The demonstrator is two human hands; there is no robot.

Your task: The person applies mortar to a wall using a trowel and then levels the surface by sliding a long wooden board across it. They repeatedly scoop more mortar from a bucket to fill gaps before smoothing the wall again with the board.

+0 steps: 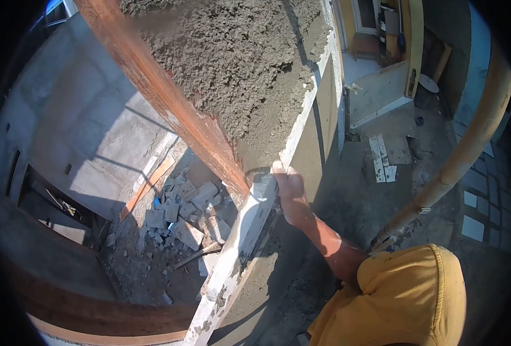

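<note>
My right hand (290, 190) reaches in from the lower right, out of a yellow sleeve (411, 294). Its fingers are closed at the edge of a long white board (238, 242) smeared with mortar, and the thumb lies toward the board's upper face. Some of the fingers are hidden. Beyond the hand, rough wet mortar (226, 63) spreads between the white edge and a reddish-brown timber (157, 98). That timber meets the board just left of the hand. A small grey blurred patch (259, 177) beside the thumb cannot be made out. My left hand is out of view.
Broken tiles and rubble (186, 213) lie below on the left, beside a plastered wall (99, 115). A thick bamboo pole (446, 179) slants across the right. White tile pieces (381, 158) rest on the floor, and a doorway shows at the upper right.
</note>
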